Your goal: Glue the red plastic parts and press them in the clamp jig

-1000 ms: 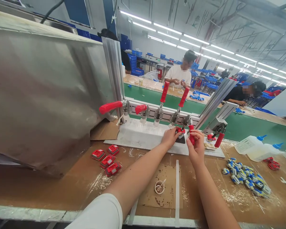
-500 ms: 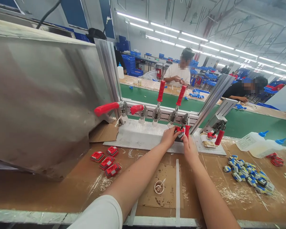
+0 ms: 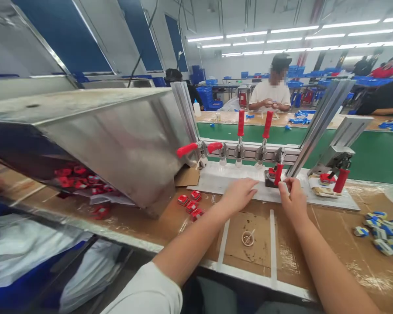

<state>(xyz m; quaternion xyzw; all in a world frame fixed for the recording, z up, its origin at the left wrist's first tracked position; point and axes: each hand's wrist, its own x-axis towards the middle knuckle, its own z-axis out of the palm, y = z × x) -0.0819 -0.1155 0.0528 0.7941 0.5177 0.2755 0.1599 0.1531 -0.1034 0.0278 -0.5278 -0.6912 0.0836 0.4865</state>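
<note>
Stretched out above the metal base plate (image 3: 212,181), my left hand (image 3: 240,195) is open and holds nothing. My right hand (image 3: 294,199) has its thumb and index finger apart, close beside the lowered red handle of a toggle clamp (image 3: 279,174); whether a fingertip still touches it I cannot tell. Under that clamp a red plastic part (image 3: 272,172) sits in a black holder (image 3: 269,182), partly covered by the handle. Several red parts (image 3: 192,205) lie left of my left hand. A small cup (image 3: 248,238) with a white stick stands on cardboard between my forearms.
A large sheet-metal housing (image 3: 127,144) fills the left, with red parts (image 3: 81,179) under it. More toggle clamps (image 3: 240,124) line the rail. At right are another clamp (image 3: 341,179) and blue-and-white parts (image 3: 388,235). A co-worker (image 3: 270,96) sits across the bench.
My left hand has come away from the red part towards the left. My right hand has moved off the clamp handle, which stays lowered. The view has swung left.
</note>
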